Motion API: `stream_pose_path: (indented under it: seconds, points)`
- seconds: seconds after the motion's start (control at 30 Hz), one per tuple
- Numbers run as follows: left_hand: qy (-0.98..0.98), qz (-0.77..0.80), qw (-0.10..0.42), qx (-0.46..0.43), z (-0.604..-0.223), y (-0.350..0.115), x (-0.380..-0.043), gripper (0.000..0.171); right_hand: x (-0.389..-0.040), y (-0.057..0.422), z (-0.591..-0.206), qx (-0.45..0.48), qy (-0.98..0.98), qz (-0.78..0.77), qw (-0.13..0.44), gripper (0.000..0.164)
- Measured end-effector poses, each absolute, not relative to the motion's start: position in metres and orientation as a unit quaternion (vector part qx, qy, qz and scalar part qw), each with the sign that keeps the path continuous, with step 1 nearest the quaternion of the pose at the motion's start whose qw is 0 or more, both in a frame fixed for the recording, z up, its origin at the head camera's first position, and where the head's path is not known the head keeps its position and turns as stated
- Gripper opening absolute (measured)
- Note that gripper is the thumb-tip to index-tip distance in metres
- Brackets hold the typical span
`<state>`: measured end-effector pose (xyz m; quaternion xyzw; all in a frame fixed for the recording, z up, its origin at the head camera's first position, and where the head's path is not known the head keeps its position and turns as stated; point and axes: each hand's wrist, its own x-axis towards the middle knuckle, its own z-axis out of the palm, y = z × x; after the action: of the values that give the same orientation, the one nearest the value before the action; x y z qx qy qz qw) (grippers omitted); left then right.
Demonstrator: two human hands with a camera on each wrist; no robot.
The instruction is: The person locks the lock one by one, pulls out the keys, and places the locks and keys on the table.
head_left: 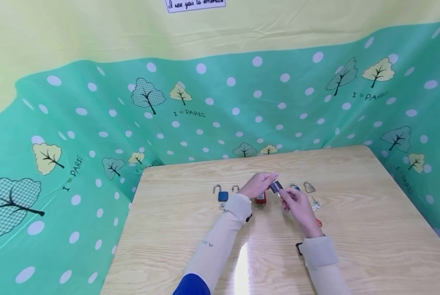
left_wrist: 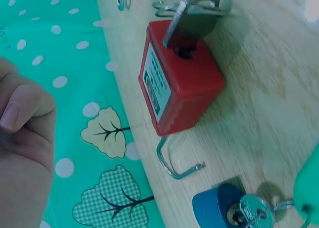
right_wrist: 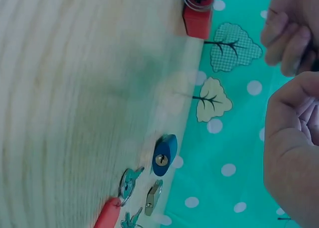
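A dark padlock (head_left: 276,187) is held up between the two hands, tilted. My left hand (head_left: 258,185) grips it at its upper, shackle end. With thumb and fingers, my right hand (head_left: 296,205) pinches a small shiny key (head_left: 279,195) at its lower end. In the left wrist view, the left hand (left_wrist: 25,113) has its fingers bent, and the dark padlock is out of sight. The right wrist view has the right hand (right_wrist: 291,143) close to the left hand (right_wrist: 289,41), with only a dark bit of the padlock showing.
Below the left hand stands a red padlock (left_wrist: 184,83) with a key in it. A blue padlock (head_left: 223,196) with its shackle open lies further left. To the right are another blue padlock (right_wrist: 164,156), a small metal padlock (head_left: 309,187), keys (head_left: 316,203) and a red tag (right_wrist: 108,213).
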<state>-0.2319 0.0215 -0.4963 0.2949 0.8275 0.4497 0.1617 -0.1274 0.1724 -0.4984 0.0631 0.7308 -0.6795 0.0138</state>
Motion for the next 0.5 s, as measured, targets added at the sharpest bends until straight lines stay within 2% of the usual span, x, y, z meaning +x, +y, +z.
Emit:
stream_pose_path:
  seconds: [0.1, 0.23, 0.37, 0.5]
  points:
    - [0.826, 0.451, 0.175, 0.289, -0.498, 0.023, -0.23, 0.044, -0.126, 0.176, -0.499, 0.061, 0.727, -0.683, 0.011, 0.035]
    - [0.804, 0.486, 0.226, 0.257, -0.502, 0.023, -0.226, 0.036, -0.126, 0.178, -0.502, 0.085, 0.731, -0.677, -0.015, 0.036]
    - [0.766, 0.543, 0.247, 0.237, -0.505, 0.023, -0.222, 0.053, -0.127, 0.18, -0.507, 0.102, 0.734, -0.669, -0.048, 0.035]
    - [0.766, 0.547, 0.218, 0.258, -0.504, 0.025, -0.219, 0.06, -0.127, 0.181, -0.511, 0.104, 0.735, -0.667, -0.061, 0.032]
